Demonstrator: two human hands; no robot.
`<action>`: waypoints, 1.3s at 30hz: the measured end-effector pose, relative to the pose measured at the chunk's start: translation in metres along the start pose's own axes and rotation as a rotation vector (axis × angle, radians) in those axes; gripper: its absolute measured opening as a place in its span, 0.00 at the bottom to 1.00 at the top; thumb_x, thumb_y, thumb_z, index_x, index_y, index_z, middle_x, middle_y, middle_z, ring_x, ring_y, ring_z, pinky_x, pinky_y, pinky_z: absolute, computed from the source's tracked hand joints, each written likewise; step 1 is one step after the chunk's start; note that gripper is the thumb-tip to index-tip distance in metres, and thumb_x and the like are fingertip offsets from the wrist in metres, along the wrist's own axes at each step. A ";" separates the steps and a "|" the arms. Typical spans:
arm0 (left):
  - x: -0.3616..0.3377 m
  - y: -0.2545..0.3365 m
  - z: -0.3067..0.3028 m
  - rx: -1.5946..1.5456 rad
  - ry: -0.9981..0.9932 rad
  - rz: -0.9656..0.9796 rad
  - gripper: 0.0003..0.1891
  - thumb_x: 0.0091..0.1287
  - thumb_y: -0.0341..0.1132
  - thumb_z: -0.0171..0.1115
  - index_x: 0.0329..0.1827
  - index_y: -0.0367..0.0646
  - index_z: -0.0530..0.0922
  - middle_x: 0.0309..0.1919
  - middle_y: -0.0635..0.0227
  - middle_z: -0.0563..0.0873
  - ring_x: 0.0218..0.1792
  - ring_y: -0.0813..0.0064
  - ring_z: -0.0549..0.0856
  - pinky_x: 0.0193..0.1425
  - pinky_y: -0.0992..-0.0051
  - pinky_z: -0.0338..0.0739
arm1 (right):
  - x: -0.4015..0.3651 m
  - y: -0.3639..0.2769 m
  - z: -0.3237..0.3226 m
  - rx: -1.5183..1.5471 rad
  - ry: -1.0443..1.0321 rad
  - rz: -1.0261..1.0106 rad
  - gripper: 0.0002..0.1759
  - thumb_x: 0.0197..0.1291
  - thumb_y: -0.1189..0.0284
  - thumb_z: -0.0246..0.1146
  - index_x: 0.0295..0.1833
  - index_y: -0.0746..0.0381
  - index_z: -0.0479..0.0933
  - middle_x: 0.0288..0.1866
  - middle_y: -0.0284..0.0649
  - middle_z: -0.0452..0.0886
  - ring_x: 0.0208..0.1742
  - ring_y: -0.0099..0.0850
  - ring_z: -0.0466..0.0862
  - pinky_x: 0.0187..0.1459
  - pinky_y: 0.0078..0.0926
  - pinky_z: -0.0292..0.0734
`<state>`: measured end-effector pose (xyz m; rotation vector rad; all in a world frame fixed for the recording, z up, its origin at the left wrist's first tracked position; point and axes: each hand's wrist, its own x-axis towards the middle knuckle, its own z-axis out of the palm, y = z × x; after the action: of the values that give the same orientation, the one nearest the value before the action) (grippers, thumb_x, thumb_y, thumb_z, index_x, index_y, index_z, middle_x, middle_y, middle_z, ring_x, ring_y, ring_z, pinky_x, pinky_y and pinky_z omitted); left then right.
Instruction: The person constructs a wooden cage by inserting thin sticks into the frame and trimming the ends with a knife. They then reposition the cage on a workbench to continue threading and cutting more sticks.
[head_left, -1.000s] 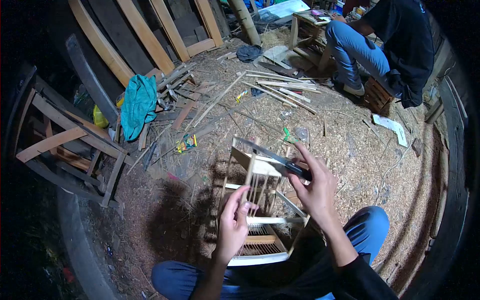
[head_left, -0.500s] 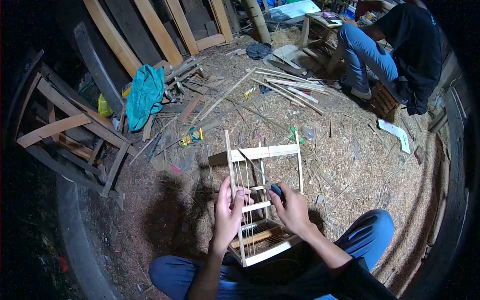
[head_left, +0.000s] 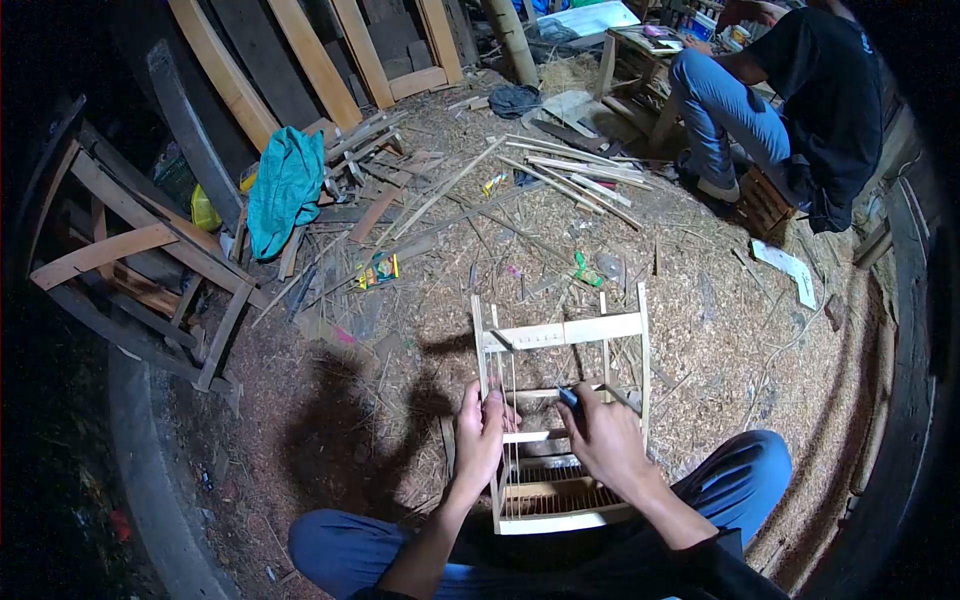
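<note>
A small pale wooden cage frame [head_left: 605, 328] stands between my knees, with thin upright rods along its left side and closely spaced rods at its base. My left hand [head_left: 480, 437] is closed around the frame's left post, its fingertips by the thin rods. In my right hand [head_left: 608, 437] is a knife with a dark blue handle [head_left: 568, 397], held over the middle of the frame. Its blade is hard to make out; a short dark piece shows against the upper crossbar.
Wood strips [head_left: 575, 175] lie scattered ahead on the shaving-covered ground. A teal cloth [head_left: 285, 195] and a wooden chair frame [head_left: 110, 250] are at the left. Another person [head_left: 820, 120] sits at the back right by a low table [head_left: 640, 42]. A white piece [head_left: 787, 268] lies nearby.
The cage frame has turned more upright and shifted right, its top coming lower in view. Both hands moved with it, slightly right and down, keeping their holds.
</note>
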<state>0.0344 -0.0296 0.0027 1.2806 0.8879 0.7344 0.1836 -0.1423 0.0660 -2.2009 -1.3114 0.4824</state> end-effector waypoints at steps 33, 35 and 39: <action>0.011 -0.028 0.006 0.745 0.075 0.270 0.12 0.65 0.30 0.70 0.50 0.39 0.85 0.71 0.42 0.70 0.72 0.42 0.67 0.75 0.50 0.62 | 0.027 0.029 0.051 -0.028 0.059 -0.214 0.21 0.77 0.56 0.58 0.46 0.66 0.75 0.36 0.54 0.82 0.39 0.54 0.84 0.41 0.54 0.77; 0.004 -0.012 0.012 0.737 0.151 0.208 0.10 0.65 0.30 0.70 0.48 0.39 0.86 0.61 0.47 0.78 0.63 0.49 0.73 0.69 0.54 0.66 | 0.028 0.029 0.054 0.020 0.041 -0.218 0.22 0.77 0.55 0.57 0.45 0.66 0.75 0.37 0.51 0.80 0.43 0.52 0.82 0.44 0.52 0.76; 0.012 -0.044 0.006 0.377 0.076 0.208 0.09 0.69 0.28 0.66 0.50 0.36 0.85 0.42 0.56 0.86 0.48 0.63 0.81 0.58 0.62 0.73 | 0.029 0.022 0.051 -0.006 -0.013 -0.227 0.19 0.75 0.59 0.61 0.45 0.66 0.75 0.36 0.53 0.80 0.41 0.56 0.82 0.43 0.53 0.75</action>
<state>0.0442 -0.0291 -0.0420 1.7070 0.9959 0.8074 0.1842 -0.1117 0.0112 -2.0239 -1.5485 0.4064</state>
